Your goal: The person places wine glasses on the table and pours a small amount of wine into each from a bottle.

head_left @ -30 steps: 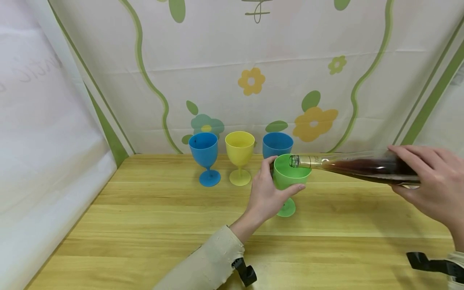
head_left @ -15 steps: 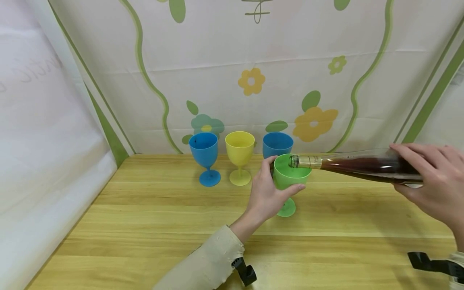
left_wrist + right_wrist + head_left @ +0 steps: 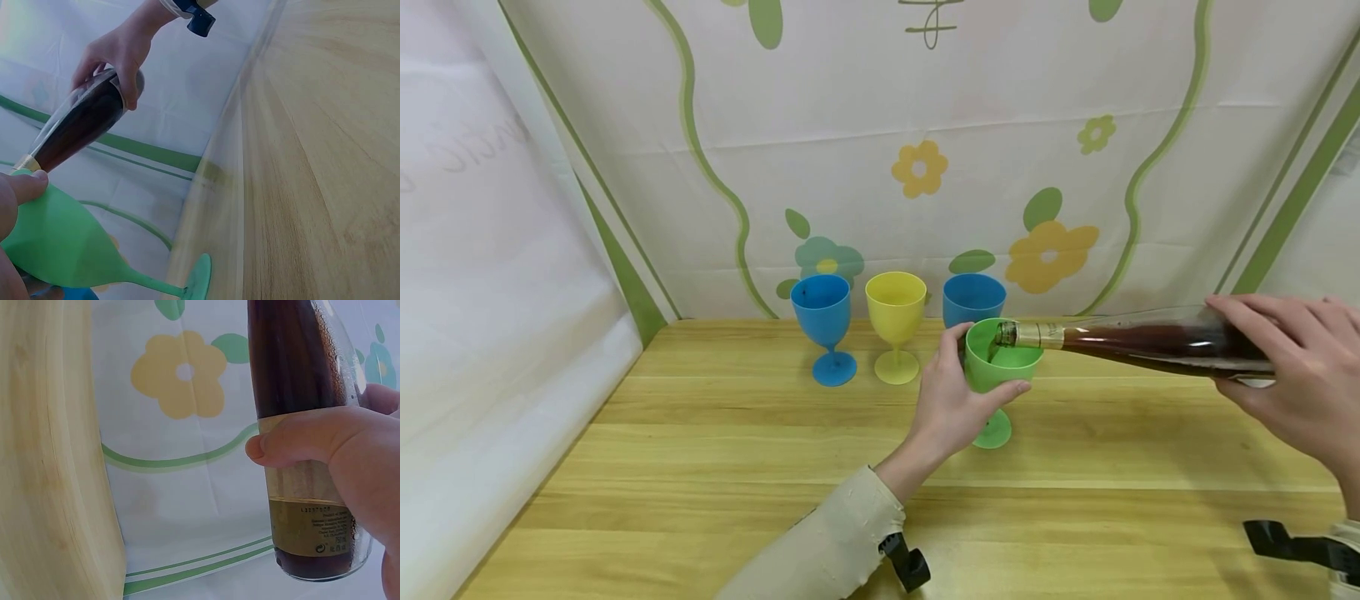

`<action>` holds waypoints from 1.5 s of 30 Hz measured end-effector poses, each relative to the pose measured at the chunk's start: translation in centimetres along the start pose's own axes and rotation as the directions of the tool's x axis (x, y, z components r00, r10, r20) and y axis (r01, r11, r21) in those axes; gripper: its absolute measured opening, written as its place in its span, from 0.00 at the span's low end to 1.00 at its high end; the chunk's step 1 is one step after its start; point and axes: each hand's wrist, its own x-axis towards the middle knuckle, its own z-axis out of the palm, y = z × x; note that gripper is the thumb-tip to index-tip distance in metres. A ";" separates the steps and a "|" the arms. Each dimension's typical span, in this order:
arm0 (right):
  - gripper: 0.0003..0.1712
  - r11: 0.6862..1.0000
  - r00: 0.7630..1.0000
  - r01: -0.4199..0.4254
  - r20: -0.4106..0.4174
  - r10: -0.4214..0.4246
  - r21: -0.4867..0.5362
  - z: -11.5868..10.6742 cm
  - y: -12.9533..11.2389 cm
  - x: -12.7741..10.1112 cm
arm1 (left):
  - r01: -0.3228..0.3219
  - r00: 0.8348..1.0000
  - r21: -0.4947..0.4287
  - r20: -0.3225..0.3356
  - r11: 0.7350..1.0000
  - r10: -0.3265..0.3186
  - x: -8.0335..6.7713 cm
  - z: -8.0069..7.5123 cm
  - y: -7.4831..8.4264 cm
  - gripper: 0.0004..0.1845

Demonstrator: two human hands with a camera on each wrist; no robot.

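My left hand (image 3: 951, 400) grips the bowl of a green plastic goblet (image 3: 1000, 377), thumb along the near side. The goblet's round foot (image 3: 199, 278) is close to the tabletop; whether it touches I cannot tell. My right hand (image 3: 1303, 375) grips the body of a glass wine bottle (image 3: 1165, 343) held nearly level, its neck sloping slightly down to the left. The bottle's mouth is inside the goblet's rim, and a thin dark stream of liquid falls from it. In the right wrist view, my thumb lies across the bottle's label (image 3: 309, 528). Dark red liquid shows through the glass.
Behind the green goblet stands a blue goblet (image 3: 973, 298), its lower part hidden. A yellow goblet (image 3: 896, 312) and another blue goblet (image 3: 822, 317) stand to its left. A patterned cloth (image 3: 820, 100) hangs behind the wooden table (image 3: 715, 467).
A dark stream now shows at the bottle's mouth, where none was visible one second ago. The bottle's body has risen very slightly, and liquid fills more of its neck. My left hand stays put.
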 end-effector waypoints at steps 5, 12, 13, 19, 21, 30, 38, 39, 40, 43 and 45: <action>0.55 1.000 1.000 -0.004 0.003 0.004 -0.001 0.1 -0.1 0.0 | -0.002 1.000 0.000 -0.003 1.000 0.002 0.0 0.0 -0.1 0.49; 0.55 1.000 1.000 -0.007 0.014 0.007 -0.006 0.2 0.0 -0.1 | 0.000 1.000 0.001 -0.003 1.000 0.000 0.0 -0.1 -0.2 0.50; 0.55 1.000 1.000 -0.007 0.015 0.007 -0.005 0.2 0.0 -0.2 | 0.000 1.000 0.002 -0.002 1.000 0.000 0.0 -0.1 -0.2 0.50; 0.55 1.000 1.000 -0.009 0.011 0.009 -0.005 0.7 -0.1 -0.4 | 0.000 1.000 0.003 -0.002 1.000 0.000 0.0 -0.1 -0.2 0.50; 0.55 1.000 1.000 -0.014 0.007 0.014 -0.007 0.9 -0.1 -0.5 | 0.000 1.000 0.002 -0.001 1.000 0.000 0.0 -0.1 -0.2 0.50; 0.61 0.997 0.997 -0.070 0.021 0.070 -0.020 1.8 -0.1 -1.1 | -0.009 1.000 0.004 0.001 1.000 0.009 0.1 0.0 -0.2 0.50; 0.66 0.988 0.987 -0.135 0.102 0.127 0.073 2.8 -0.4 -1.6 | -0.017 1.000 0.005 -0.001 1.000 0.017 0.1 0.0 -0.3 0.50; 0.66 0.987 0.985 -0.141 0.108 0.132 0.079 3.0 -0.4 -1.7 | -0.018 1.000 0.005 -0.002 1.000 0.018 0.1 0.0 -0.3 0.50; 0.66 0.985 0.983 -0.149 0.119 0.138 0.085 3.1 -0.5 -1.8 | -0.018 1.000 0.005 -0.002 1.000 0.018 0.1 0.0 -0.3 0.50; 0.61 0.979 0.974 -0.178 0.162 0.160 0.103 3.5 -0.6 -2.1 | -0.020 1.000 0.007 -0.003 1.000 0.020 0.1 0.0 -0.3 0.50; 0.57 0.971 0.965 -0.204 0.193 0.179 0.122 3.7 -0.6 -2.2 | -0.021 1.000 0.008 -0.004 1.000 0.021 0.1 0.0 -0.4 0.50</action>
